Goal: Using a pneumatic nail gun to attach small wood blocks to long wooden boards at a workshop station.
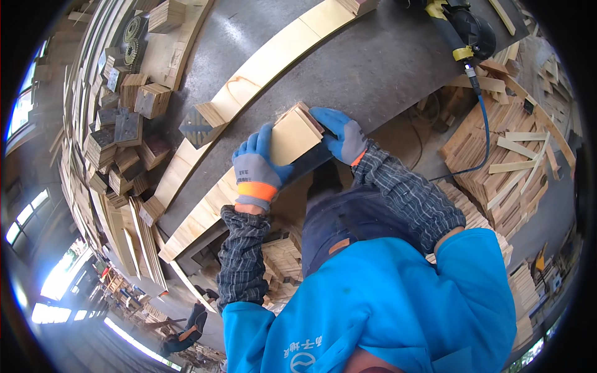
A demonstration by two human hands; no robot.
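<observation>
A small stack of thin, pale wooden boards (pixel 295 135) is between my two hands at the near edge of the dark worktable (pixel 367 68). My left hand (pixel 256 163), in a blue and grey glove with an orange band, presses along the stack's left side, with its thumb at the near corner. At the right end, my right hand (pixel 343 134) in a matching glove curls its fingers against the board edges; its thumb is hidden. A long row of pale wooden pieces (pixel 264 62) runs across the table just beyond the stack.
A wooden block (pixel 210 115) sits against the row. Several wood blocks (pixel 152 101) crowd the left side. At the far right lies a black and yellow power tool (pixel 463 31) with a blue hose (pixel 485 133). Stacked wood strips (pixel 491 149) and loose offcuts fill the right.
</observation>
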